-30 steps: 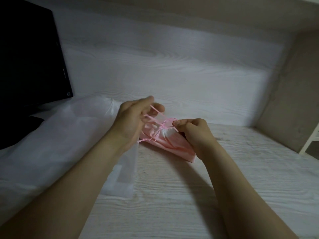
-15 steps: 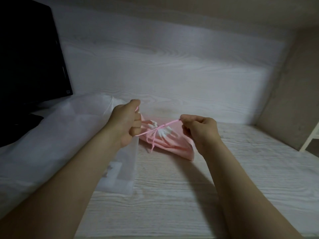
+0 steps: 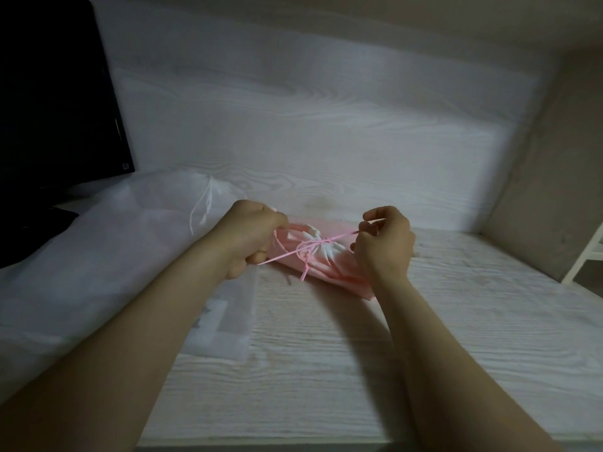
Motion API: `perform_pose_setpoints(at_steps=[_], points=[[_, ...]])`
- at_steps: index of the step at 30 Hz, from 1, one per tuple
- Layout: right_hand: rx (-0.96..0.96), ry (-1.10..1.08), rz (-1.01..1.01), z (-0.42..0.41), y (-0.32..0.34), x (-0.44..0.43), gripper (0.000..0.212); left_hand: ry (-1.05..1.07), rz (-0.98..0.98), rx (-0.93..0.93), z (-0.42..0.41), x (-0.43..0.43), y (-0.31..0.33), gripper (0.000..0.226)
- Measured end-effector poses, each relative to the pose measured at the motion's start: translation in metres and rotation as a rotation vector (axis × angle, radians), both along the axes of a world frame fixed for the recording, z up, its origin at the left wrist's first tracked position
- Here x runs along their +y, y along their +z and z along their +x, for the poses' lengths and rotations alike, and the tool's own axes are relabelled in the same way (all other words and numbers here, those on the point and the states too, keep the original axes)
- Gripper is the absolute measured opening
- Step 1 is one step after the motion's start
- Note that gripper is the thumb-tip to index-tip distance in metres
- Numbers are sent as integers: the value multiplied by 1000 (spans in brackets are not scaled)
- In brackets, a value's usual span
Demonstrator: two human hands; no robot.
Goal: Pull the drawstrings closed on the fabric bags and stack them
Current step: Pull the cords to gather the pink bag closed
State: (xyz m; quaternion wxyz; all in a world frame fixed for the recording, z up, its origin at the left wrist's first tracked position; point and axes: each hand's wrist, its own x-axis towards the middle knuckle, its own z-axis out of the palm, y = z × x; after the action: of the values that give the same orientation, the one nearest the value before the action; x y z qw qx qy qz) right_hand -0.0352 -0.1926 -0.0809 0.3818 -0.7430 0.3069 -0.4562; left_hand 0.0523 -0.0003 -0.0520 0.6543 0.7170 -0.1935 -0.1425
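The pink bag [image 3: 329, 268] lies flat on the pale wooden surface [image 3: 326, 370], between the two hands, with its mouth turned up toward the person. That puts its neck within reach of both hands, and the weight of the cloth resting on the surface gives them something to pull against.

The left hand [image 3: 249, 238] is curled into a fist around one end of the pink cord [image 3: 283, 257]. The right hand [image 3: 385, 246] pinches the other end between thumb and fingertips. The hands sit on opposite sides of the neck, so the cord runs taut across it. The cloth there is bunched tight, and white lining shows in the gathers. A short loose tail hangs down from the crossing. From this I judge the mouth to be nearly or fully closed, with stacking not yet done.

Just beside the left arm lies a heap of white bags [image 3: 98, 265]. One of them already has a gathered neck with a thin white cord [image 3: 203, 207] trailing from it, so this is likely where the pink one will go. A dark monitor [image 3: 52, 93] stands behind the heap.
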Motion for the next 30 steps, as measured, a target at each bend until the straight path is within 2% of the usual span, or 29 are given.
perform_pose_setpoints(at_steps=[3, 6, 8, 10, 12, 16, 19, 22, 24, 26, 28, 30], points=[[93, -9, -92, 1, -1, -1, 19, 45, 83, -161, -1, -4, -8, 7], [83, 72, -239, 4, -3, 1, 12, 121, 220, -609, -6, -2, -16, 15], [129, 159, -265, 2, -1, 7, 20, 80, 233, -881, -3, -2, -23, 23], [210, 251, -343, -2, 2, 14, 32, 14, 264, -1015, 4, -4, -29, 30], [301, 356, -436, -9, 5, 21, 37, -41, 296, -1066, 9, -5, -34, 34], [531, 556, -494, -18, 10, 27, 48, -14, 347, -1163, 12, -3, -41, 44], [589, 533, -511, -18, 6, 28, 45, 23, 353, -1182, 14, -5, -43, 38], [606, 410, -557, -24, 3, 30, 43, 47, 307, -1125, 8, -7, -43, 36], [557, 255, -623, -33, 8, 32, 32, 80, 323, -1107, 2, -8, -40, 50], [424, 102, -683, -45, 19, 34, 22, 100, 383, -1078, -6, -8, -33, 76], [237, -2, -680, -55, 29, 39, 28, 100, 355, -1050, -14, -7, -23, 101], [55, -81, -674, -64, 43, 46, 38, 109, 292, -1030, -24, -10, -9, 117]])
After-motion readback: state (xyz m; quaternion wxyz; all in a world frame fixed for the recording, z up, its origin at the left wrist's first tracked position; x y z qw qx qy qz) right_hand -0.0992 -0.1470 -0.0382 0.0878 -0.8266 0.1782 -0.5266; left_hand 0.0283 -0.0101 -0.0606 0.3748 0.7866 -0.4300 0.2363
